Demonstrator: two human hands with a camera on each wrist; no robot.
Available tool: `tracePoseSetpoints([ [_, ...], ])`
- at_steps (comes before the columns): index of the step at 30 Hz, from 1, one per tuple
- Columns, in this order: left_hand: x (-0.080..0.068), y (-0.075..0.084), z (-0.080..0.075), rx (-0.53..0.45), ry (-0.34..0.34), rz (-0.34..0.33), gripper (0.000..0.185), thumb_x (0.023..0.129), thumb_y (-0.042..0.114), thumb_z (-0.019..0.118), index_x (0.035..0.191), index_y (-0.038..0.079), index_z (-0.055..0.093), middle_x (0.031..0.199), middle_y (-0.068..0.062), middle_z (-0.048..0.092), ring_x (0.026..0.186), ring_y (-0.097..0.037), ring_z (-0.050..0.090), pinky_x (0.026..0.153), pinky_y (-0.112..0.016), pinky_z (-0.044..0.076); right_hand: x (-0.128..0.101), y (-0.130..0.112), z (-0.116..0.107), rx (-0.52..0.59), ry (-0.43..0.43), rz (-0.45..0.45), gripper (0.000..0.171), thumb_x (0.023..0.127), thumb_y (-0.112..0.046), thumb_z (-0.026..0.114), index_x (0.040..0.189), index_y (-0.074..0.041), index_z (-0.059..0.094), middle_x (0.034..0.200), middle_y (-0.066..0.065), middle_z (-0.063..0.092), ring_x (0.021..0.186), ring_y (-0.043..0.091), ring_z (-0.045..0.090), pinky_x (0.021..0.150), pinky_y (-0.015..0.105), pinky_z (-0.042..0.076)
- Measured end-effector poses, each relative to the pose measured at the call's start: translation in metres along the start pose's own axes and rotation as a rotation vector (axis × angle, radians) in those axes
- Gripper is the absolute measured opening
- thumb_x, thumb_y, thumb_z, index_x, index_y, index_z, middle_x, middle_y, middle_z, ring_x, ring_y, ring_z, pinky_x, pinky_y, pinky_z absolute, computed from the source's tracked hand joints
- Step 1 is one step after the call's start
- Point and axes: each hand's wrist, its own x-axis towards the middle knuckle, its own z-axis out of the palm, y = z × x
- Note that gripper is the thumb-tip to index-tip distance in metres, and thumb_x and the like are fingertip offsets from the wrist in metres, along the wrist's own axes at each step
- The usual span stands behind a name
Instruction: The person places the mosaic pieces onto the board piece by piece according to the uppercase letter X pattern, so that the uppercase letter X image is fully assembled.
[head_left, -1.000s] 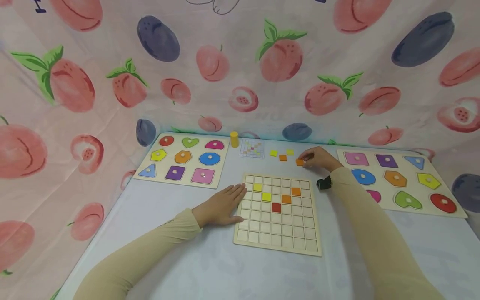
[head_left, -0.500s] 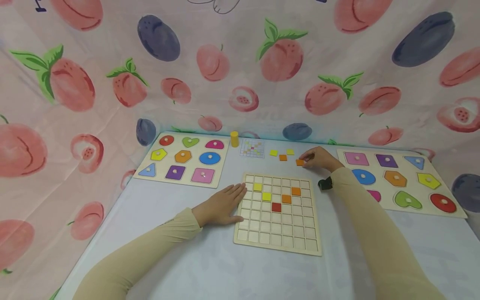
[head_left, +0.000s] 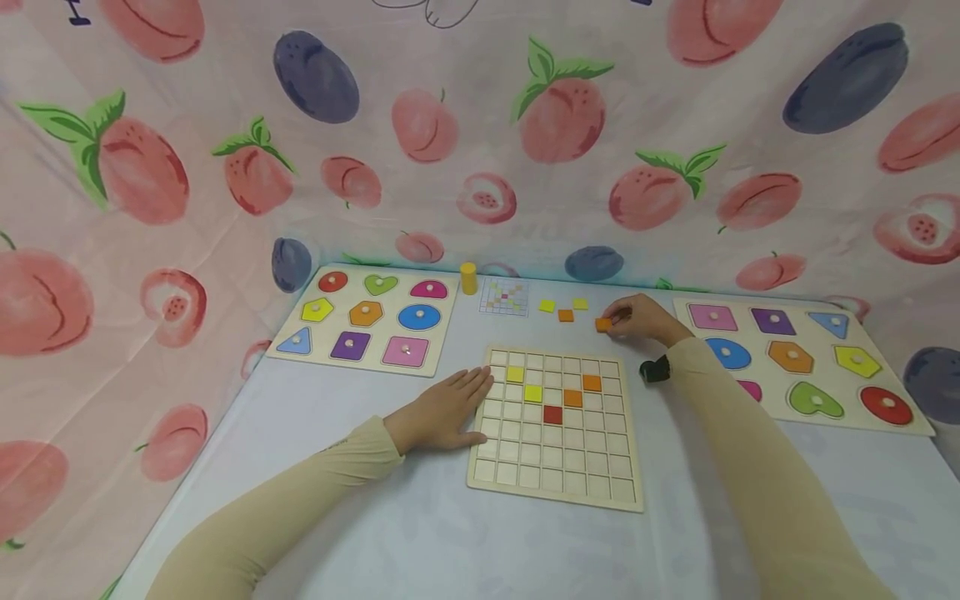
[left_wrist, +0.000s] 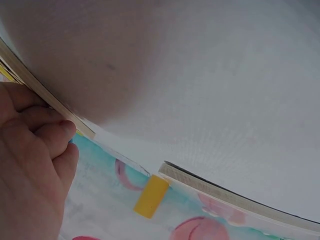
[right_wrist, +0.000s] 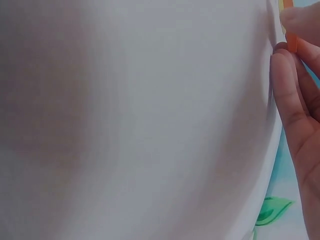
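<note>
A wooden grid board (head_left: 540, 454) lies in the middle of the table, with two yellow tiles, two orange tiles and one red tile (head_left: 552, 415) in its cells. On the board's left edge rests my left hand (head_left: 442, 412), fingers extended; the left wrist view shows its fingers (left_wrist: 55, 132) against the board's rim. Behind the board, my right hand (head_left: 641, 320) pinches an orange tile (head_left: 603, 325) between thumb and fingertips. The right wrist view also has this orange tile (right_wrist: 290, 30) between the digits. Left of it lie two loose yellow tiles (head_left: 547, 306) and another orange tile (head_left: 566, 316).
A shape puzzle board (head_left: 390, 308) lies at the back left, and a second shape puzzle (head_left: 810, 367) at the right, partly behind the right arm. A yellow cylinder (head_left: 468, 279) stands beside a printed grid card (head_left: 504, 297). A fruit-patterned cloth (head_left: 487, 117) hangs behind.
The orange tile in my right hand has shifted slightly to the right and looks tilted off the table. My left hand stays on the board.
</note>
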Motion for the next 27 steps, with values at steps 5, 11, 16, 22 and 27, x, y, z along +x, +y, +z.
tracePoseSetpoints([
  [5, 0.000, 0.000, 0.001, -0.010, -0.001, -0.003, 0.086, 0.090, 0.060, 0.043, 0.150, 0.004, 0.017, 0.159, -0.010, 0.016, 0.147, -0.022, 0.016, 0.121, -0.034, 0.017, -0.003, 0.002, 0.000, 0.010, 0.002, -0.006, 0.029, 0.075, -0.007, 0.074, 0.102, 0.003, 0.068, 0.094, 0.017, 0.068, 0.081, 0.015, 0.057, 0.073, 0.022, 0.048],
  [11, 0.001, 0.001, 0.002, -0.002, 0.000, -0.007, 0.086, 0.089, 0.061, 0.042, 0.150, 0.005, 0.018, 0.159, -0.009, 0.016, 0.147, -0.022, 0.016, 0.121, -0.034, 0.017, -0.009, -0.001, -0.001, 0.051, 0.012, -0.036, 0.027, 0.076, -0.002, 0.073, 0.102, 0.005, 0.068, 0.094, 0.019, 0.067, 0.077, 0.009, 0.056, 0.069, 0.015, 0.047],
  [16, 0.001, 0.001, 0.002, -0.009, 0.001, -0.009, 0.086, 0.089, 0.060, 0.043, 0.150, 0.005, 0.017, 0.159, -0.009, 0.016, 0.147, -0.022, 0.016, 0.121, -0.034, 0.017, -0.018, -0.009, -0.004, 0.094, 0.008, -0.061, 0.028, 0.077, -0.004, 0.073, 0.103, 0.005, 0.067, 0.094, 0.019, 0.067, 0.076, 0.008, 0.056, 0.067, 0.015, 0.048],
  [22, 0.001, 0.000, 0.002, -0.007, 0.003, -0.006, 0.086, 0.090, 0.060, 0.043, 0.150, 0.005, 0.017, 0.159, -0.010, 0.016, 0.147, -0.022, 0.016, 0.121, -0.034, 0.017, -0.029, -0.025, -0.004, 0.116, 0.001, -0.095, 0.030, 0.077, -0.009, 0.074, 0.104, 0.002, 0.067, 0.094, 0.017, 0.066, 0.077, 0.009, 0.058, 0.070, 0.017, 0.050],
  [27, 0.000, 0.000, 0.001, -0.007, 0.012, 0.000, 0.086, 0.090, 0.060, 0.043, 0.150, 0.004, 0.018, 0.159, -0.010, 0.017, 0.147, -0.023, 0.017, 0.121, -0.034, 0.018, -0.039, -0.040, 0.001, 0.089, 0.018, -0.155, 0.027, 0.077, -0.010, 0.075, 0.102, 0.000, 0.068, 0.089, 0.013, 0.066, 0.076, 0.010, 0.057, 0.071, 0.020, 0.050],
])
